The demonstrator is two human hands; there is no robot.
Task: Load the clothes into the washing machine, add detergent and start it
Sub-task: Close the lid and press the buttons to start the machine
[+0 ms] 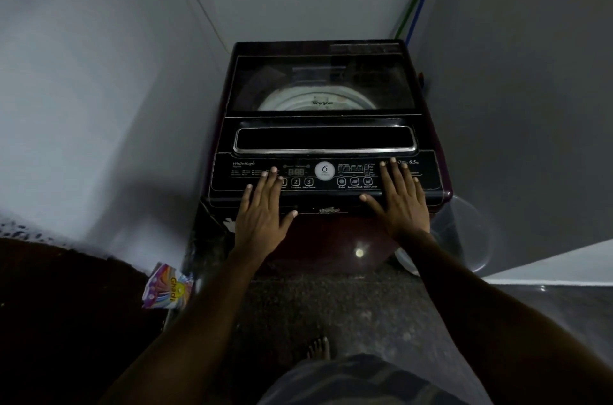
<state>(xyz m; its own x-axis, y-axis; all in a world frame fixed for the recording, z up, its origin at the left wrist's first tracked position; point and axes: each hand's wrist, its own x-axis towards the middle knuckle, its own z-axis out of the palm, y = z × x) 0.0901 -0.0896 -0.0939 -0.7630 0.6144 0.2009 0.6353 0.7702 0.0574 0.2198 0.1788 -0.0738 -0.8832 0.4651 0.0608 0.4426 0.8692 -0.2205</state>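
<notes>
The washing machine point(323, 126) is seen with its lid point(321, 82) shut just beyond both flat, empty grips laid on its control panel point(326, 174), the left hand point(262, 205) lying nearer the Start/Pause button point(308, 182) than the right hand point(399, 195).

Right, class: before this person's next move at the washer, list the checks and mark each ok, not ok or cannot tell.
1. Lid open for loading: not ok, it is closed.
2. Left hand and right hand free: ok, both lie flat on the control panel, holding nothing.
3. Detergent packet nearby: ok, on the floor at left.
4. Clothes at hand: cannot tell, none visible.
5. Display lit: cannot tell.
</notes>
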